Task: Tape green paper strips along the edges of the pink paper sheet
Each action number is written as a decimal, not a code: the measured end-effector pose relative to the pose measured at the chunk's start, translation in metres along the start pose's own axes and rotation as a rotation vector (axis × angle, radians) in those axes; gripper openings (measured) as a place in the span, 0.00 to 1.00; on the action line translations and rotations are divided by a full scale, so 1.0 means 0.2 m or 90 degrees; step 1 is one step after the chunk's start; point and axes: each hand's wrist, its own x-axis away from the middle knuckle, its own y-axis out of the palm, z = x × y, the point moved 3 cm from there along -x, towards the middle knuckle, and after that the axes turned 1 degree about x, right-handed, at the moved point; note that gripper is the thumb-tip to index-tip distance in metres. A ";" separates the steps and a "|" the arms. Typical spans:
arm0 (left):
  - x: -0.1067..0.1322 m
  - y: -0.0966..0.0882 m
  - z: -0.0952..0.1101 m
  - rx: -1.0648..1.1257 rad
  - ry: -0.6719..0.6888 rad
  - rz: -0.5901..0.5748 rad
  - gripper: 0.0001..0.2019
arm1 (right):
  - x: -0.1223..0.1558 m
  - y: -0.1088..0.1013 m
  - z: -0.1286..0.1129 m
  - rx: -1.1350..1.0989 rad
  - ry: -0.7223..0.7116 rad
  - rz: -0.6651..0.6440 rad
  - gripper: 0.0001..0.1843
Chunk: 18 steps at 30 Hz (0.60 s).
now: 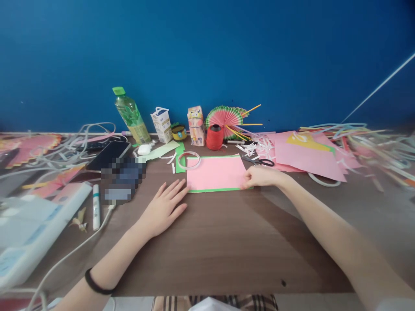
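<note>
A pink sheet of paper (215, 175) with green edging along its top and bottom lies flat on the brown table. My right hand (259, 176) is closed at its right edge, the fingers pinching the lower right corner. Flat on the table just left of the sheet rests my left hand (168, 206), fingers spread, its tips close to the paper's left edge. A roll of clear tape (189, 160) overlaps the sheet's upper left corner. Black-handled scissors (266, 163) lie beyond the right hand.
Along the blue wall stand a green bottle (131, 114), a carton (162, 125), a red thread spool (215, 138) and a paper fan (225, 119). Pink sheets (311, 157) and strips pile at right. Phones, a white marker (96, 207) and cables (71, 252) lie at left.
</note>
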 end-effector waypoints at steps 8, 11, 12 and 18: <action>0.08 -0.08 -0.23 -0.179 -0.412 0.230 0.19 | -0.01 0.01 0.01 -0.001 -0.008 0.004 0.20; 0.09 -0.09 -0.26 -0.165 -0.415 0.219 0.17 | 0.00 0.00 0.01 0.002 -0.005 0.006 0.20; 0.08 -0.09 -0.27 -0.162 -0.414 0.212 0.16 | 0.00 0.00 0.01 0.002 -0.006 0.007 0.20; 0.07 -0.06 -0.28 -0.128 -0.416 0.184 0.16 | 0.00 0.00 0.01 -0.004 -0.015 0.011 0.20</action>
